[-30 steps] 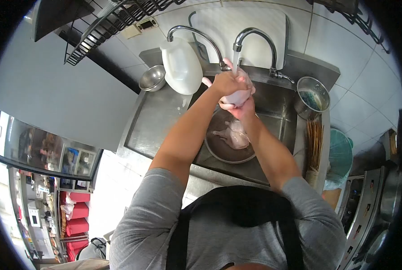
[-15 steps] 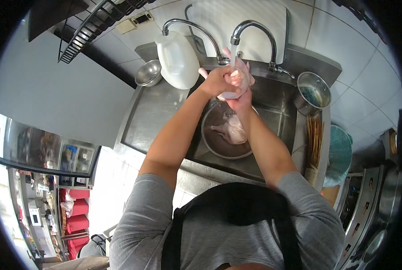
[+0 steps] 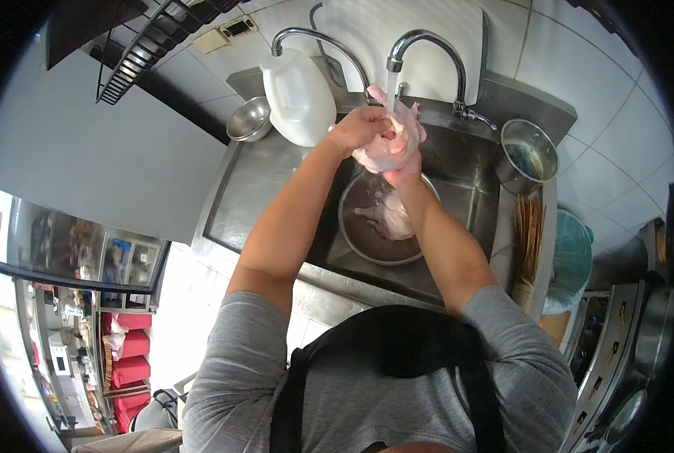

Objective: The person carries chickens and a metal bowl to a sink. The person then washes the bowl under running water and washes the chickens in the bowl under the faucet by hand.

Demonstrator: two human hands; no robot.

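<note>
A raw whole chicken (image 3: pixel 388 157) is held under the running right-hand faucet (image 3: pixel 427 38), over the sink. My right hand (image 3: pixel 405 171) grips it from below, its fingers largely hidden by the bird. At the upper left of the chicken, my left hand (image 3: pixel 361 130) has its fingers closed on the edge of the body opening. Water falls onto the bird beside those fingers. Beneath my hands, a second raw chicken (image 3: pixel 391 217) lies in water in a round metal bowl (image 3: pixel 350 240) inside the sink.
A second faucet (image 3: pixel 314 34) and a white plastic jug (image 3: pixel 299 102) stand left of the sink, beside a small steel bowl (image 3: pixel 249 119). To the right are a metal pot (image 3: pixel 529 155), a bundle of thin sticks (image 3: pixel 529 234) and a green-lined bin (image 3: pixel 571 260).
My left hand has shifted from across the chicken to its upper left edge, uncovering the body opening. The bird is turned slightly; my right hand stays beneath it.
</note>
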